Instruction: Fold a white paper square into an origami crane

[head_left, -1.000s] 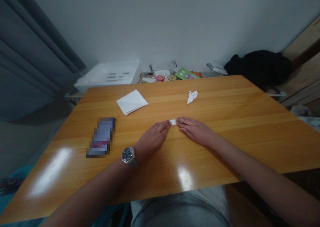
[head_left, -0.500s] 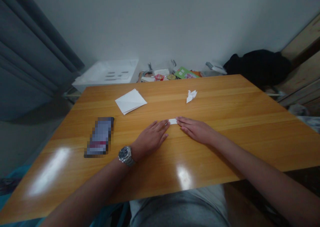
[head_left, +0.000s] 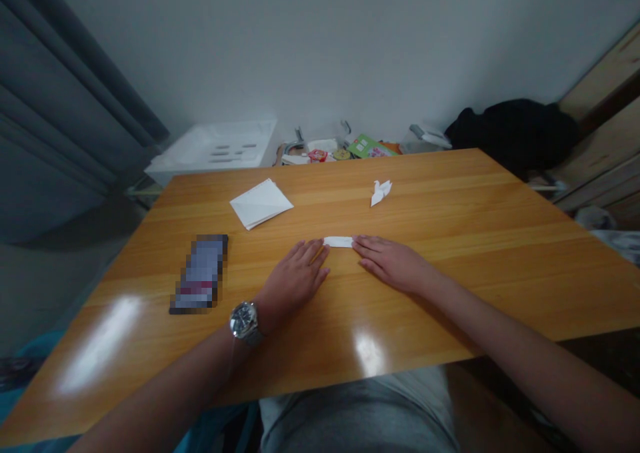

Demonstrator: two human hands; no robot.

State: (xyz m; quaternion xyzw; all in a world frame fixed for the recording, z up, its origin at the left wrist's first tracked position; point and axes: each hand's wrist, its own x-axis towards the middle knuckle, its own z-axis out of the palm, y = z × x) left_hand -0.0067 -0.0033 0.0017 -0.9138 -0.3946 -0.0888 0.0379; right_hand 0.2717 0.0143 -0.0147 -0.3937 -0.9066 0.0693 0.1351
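A narrow folded strip of white paper (head_left: 339,242) lies flat on the wooden table (head_left: 450,220). My left hand (head_left: 297,274), with a metal watch (head_left: 244,320) on its wrist, rests palm down with stretched fingers on the strip's left end. At the right end, the flat fingers of my right hand (head_left: 387,261) press on the paper. Both ends of the strip are partly hidden under my fingertips. Beyond my right hand lies a small white folded paper bird (head_left: 381,192).
Folded white sheets (head_left: 261,204) lie at the back left. A phone (head_left: 200,274), its screen pixelated, is left of my left hand. Behind the table stand a white plastic piece with slots (head_left: 215,140), a green packet (head_left: 369,146) and a black cloth heap (head_left: 510,133).
My left hand has slid left along the strip, so more of the paper shows between my hands. My right hand has stayed nearly in place.
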